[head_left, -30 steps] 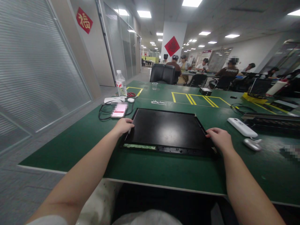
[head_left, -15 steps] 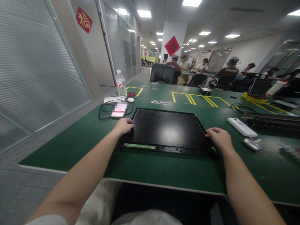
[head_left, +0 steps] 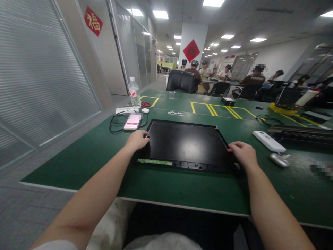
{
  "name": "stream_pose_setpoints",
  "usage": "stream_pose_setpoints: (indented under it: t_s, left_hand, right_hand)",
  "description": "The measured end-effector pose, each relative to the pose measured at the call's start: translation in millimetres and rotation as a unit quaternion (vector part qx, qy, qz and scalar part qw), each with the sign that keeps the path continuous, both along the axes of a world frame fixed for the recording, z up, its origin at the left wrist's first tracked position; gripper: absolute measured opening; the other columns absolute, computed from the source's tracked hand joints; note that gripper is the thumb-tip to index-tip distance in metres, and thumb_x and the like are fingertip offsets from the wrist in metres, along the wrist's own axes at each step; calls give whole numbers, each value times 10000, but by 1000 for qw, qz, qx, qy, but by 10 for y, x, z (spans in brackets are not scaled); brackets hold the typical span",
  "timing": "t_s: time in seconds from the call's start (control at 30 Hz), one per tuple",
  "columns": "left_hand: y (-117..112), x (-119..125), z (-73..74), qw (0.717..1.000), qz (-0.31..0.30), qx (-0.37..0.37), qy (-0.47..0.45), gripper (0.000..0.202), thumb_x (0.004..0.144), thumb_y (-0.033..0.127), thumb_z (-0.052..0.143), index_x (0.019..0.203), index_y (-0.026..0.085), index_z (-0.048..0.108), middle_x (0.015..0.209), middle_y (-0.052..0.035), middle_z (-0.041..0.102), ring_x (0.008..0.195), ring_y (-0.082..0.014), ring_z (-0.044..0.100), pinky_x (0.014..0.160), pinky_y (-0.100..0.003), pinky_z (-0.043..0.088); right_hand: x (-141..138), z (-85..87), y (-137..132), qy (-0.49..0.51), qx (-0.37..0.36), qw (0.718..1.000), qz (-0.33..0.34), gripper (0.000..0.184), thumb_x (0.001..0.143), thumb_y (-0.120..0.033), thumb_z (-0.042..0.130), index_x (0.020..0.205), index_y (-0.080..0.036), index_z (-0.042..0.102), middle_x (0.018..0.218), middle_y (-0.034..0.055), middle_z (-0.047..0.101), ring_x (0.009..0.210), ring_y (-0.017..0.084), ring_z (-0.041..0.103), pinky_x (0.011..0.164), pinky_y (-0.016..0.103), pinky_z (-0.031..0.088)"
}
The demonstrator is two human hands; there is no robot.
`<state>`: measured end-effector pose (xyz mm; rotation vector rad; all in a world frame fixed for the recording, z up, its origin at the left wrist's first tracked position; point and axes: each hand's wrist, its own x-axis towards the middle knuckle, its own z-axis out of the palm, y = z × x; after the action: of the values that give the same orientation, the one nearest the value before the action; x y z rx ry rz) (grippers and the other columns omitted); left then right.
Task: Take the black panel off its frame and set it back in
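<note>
A black display panel (head_left: 182, 140) in a thin dark frame lies face up on the green table (head_left: 166, 187). Along its near edge runs a narrow green circuit board (head_left: 154, 162), on the left half. My left hand (head_left: 137, 140) is closed on the panel's left side edge, thumb towards the screen. Opposite it, my right hand (head_left: 244, 152) pinches the right side edge with bent fingers. The undersides of both grips are hidden. A small pale tab shows at the near right corner of the frame.
Left of the panel are a phone (head_left: 131, 121), a cable, a white device and a water bottle (head_left: 134, 93). A metal strip (head_left: 176, 113) and plastic cup (head_left: 172, 94) stand beyond. On the right lie a white handheld device (head_left: 269, 141) and a silver mouse-like object (head_left: 279, 160). People sit farther back.
My left hand has shifted very slightly along the panel's left edge. The panel and my right hand look almost the same.
</note>
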<state>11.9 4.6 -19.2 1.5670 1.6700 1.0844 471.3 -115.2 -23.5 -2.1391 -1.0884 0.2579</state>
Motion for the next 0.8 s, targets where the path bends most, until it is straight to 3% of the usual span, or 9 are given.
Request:
stream_pose_setpoints:
  t_s: [0.1, 0.2, 0.3, 0.4, 0.6, 0.8]
  left_hand:
    - [-11, -12, 17, 997, -10, 15, 73, 244, 527, 138, 846, 732, 260, 795, 685, -61, 717, 841, -329, 713, 759, -329, 527]
    - [-14, -22, 38, 982, -45, -4, 184, 314, 649, 239, 798, 962, 237, 818, 942, -96, 793, 966, -331, 725, 853, -352, 542]
    - [-21, -9, 31, 960, -83, -5, 268, 427, 753, 320, 728, 1161, 207, 785, 1190, -129, 764, 1113, -336, 700, 971, -382, 532]
    - [-41, 34, -15, 944, -114, 46, 305, 497, 782, 395, 716, 1242, 214, 755, 1373, -143, 663, 1291, -358, 603, 1107, -450, 465]
    - [-95, 119, -84, 930, -198, 92, 294, 489, 823, 422, 689, 1261, 210, 738, 1397, -144, 587, 1346, -340, 542, 1179, -468, 391]
    - [-56, 58, -17, 938, -123, 54, 321, 504, 845, 395, 645, 1300, 190, 722, 1384, -157, 614, 1331, -353, 547, 1150, -454, 416]
  right_hand:
    - [18, -33, 12, -8, 9, 1000, -1, 278, 714, -430, 591, 803, -232, 764, 724, 67, 771, 809, 285, 695, 727, 379, 483]
    - [38, -58, 21, -6, 24, 1000, -2, 286, 704, -440, 601, 801, -226, 764, 703, 66, 765, 824, 291, 700, 713, 374, 476]
    - [40, -63, 19, -1, 28, 1000, -7, 274, 699, -429, 610, 799, -226, 765, 700, 64, 764, 813, 285, 699, 696, 366, 466]
    - [23, -46, 10, 6, 29, 1000, -9, 255, 699, -414, 616, 793, -229, 764, 698, 64, 763, 789, 277, 693, 669, 357, 454]
    - [-12, -8, -4, 9, 22, 1000, -12, 242, 702, -405, 619, 786, -229, 763, 699, 66, 761, 795, 276, 687, 675, 355, 450]
    - [-10, -14, -7, 17, 20, 1000, -12, 248, 704, -401, 619, 800, -226, 767, 716, 65, 767, 802, 271, 687, 669, 350, 443]
